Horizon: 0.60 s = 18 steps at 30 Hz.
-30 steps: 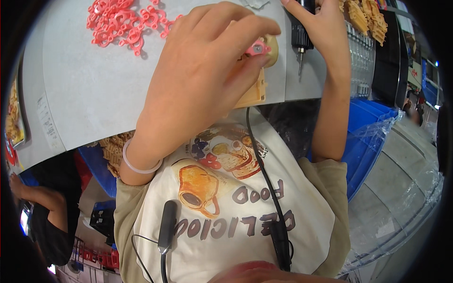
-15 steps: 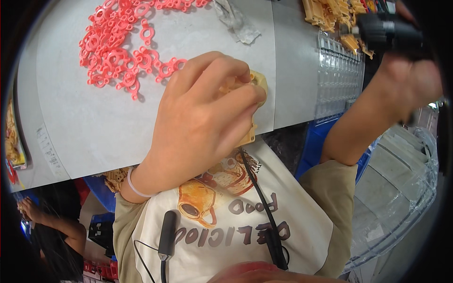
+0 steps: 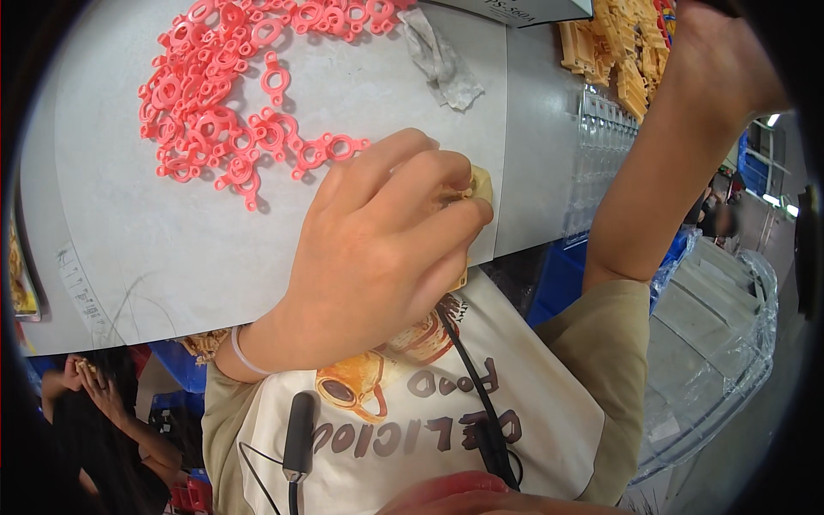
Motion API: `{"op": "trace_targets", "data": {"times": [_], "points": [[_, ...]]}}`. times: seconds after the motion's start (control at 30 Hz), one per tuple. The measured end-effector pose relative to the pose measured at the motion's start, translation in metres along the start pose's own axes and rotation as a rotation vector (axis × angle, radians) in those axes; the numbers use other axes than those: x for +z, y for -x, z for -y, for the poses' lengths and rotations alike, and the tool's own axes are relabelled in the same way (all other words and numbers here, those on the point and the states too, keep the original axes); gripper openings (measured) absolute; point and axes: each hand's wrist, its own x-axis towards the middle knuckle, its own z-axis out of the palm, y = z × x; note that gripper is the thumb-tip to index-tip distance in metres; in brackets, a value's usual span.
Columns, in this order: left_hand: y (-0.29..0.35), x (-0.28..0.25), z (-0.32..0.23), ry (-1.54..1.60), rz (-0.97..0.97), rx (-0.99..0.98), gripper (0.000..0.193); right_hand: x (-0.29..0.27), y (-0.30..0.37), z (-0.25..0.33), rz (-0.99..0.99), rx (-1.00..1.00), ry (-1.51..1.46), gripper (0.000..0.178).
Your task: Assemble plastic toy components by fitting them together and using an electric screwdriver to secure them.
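Observation:
My left hand [image 3: 378, 219] is closed around a pale yellow plastic part [image 3: 482, 185] at the table's near edge. Its fingers and palm cover most of that piece, so only its rounded end and a bit of its lower edge show. My right hand [image 3: 721, 56] is raised at the upper right, with the forearm reaching up past the table. The fingers are cut off by the dark rim of the picture, and whatever they hold does not show. Several pink plastic ring parts [image 3: 210, 127] lie heaped beyond my left hand, the closest almost touching its knuckles.
A crumpled grey-white cloth [image 3: 439, 60] lies at the back of the table [image 3: 172, 257]. A box-shaped device [image 3: 532, 9] stands behind it. Yellow plastic parts [image 3: 605, 47] and a clear tray [image 3: 596, 163] are to the right. At lower left another person's hands [image 3: 94, 386] hold something small.
The view has shifted, bringing the box-shaped device into sight. My right hand has moved up toward the rim, and the black tool seen with it is out of view. The left hand keeps its grip.

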Motion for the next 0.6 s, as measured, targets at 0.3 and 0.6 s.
{"op": "trace_targets", "data": {"times": [0.3,0.6], "points": [[0.019,-0.005,0.01,0.057,-0.009,0.091,0.031,0.067,0.034,0.065,-0.002,-0.056,0.083,0.033],[0.023,-0.005,0.011,0.085,-0.022,0.083,0.033,-0.092,-0.054,0.093,0.026,-0.079,0.095,0.031]]}}
